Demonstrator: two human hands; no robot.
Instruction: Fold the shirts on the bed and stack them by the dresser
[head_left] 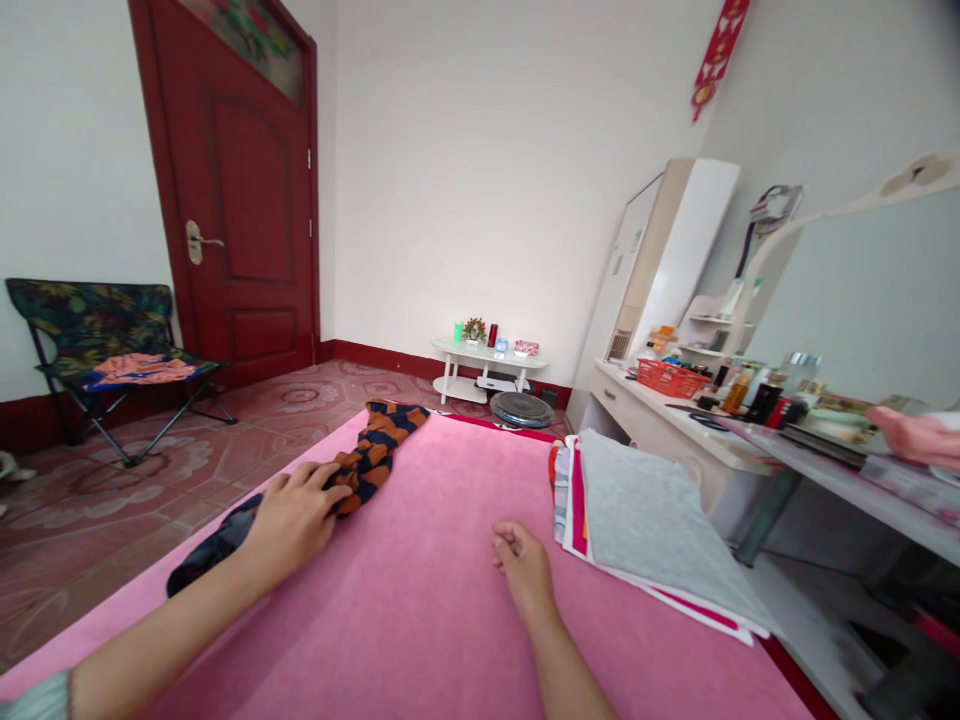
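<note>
On the left side of a pink-covered bed (442, 600) lies a bunched cloth garment (375, 455) with orange and dark blue checks; its near end is plain dark. My left hand (296, 510) is over its middle, with the fingers closed around the cloth and partly hiding it. My right hand (523, 562) hovers or rests over the pink cover, its fingers curled and nothing visible in them. To its right sits a stack of folded clothes (645, 500), grey on top with white, magenta and patterned edges below.
A dressing table (611, 385) with a mirror, bottles and a red basket (670, 378) stands right of the bed. Past the far edge are a low white table (487, 352) and a round dark device (523, 408). A folding chair (90, 310) stands left, near the red door (247, 200).
</note>
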